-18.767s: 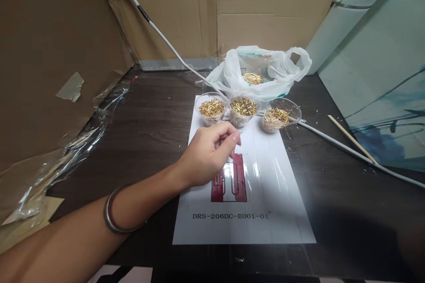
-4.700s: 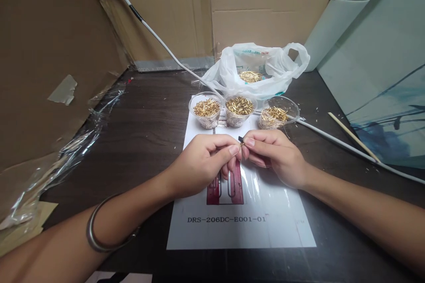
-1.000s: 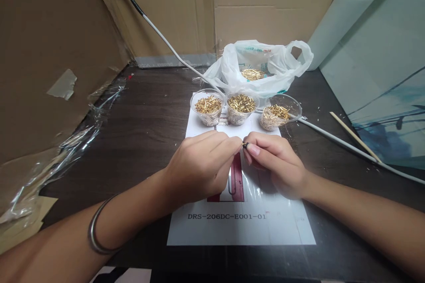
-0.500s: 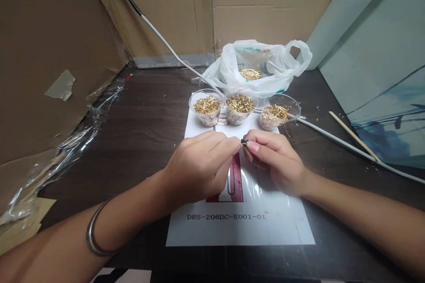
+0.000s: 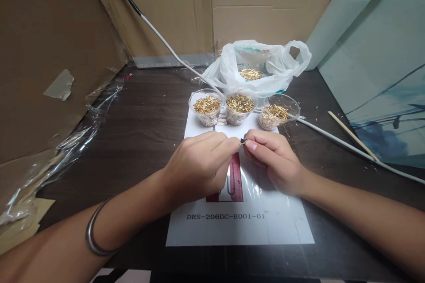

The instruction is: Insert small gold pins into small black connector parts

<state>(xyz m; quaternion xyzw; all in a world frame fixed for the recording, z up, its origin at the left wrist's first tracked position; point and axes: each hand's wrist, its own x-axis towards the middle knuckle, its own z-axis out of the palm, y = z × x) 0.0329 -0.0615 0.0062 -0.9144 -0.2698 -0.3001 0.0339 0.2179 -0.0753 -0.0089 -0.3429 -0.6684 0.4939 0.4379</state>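
Pinching: right hand (image 5: 277, 161) closed on small black piece (image 5: 242, 140), left hand (image 5: 202, 166) closed on gold-coloured bit (image 5: 242, 143) beside it | piece above printed sheet (image 5: 239, 232), before middle cup (image 5: 237, 119) | just now: barely any shift, suggesting fine work at one spot | versus seconds earlier: left hand turned knuckles-up, hiding more red drawing (image 5: 236, 181)

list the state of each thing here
left hand: closed, apparently on gold piece
right hand: pinching black part
left cup: upright, well filled
middle cup: upright, well filled
right cup: partly filled, seemingly tilted
plastic bag: open, gold pins inside
printed sheet: flat, partly covered
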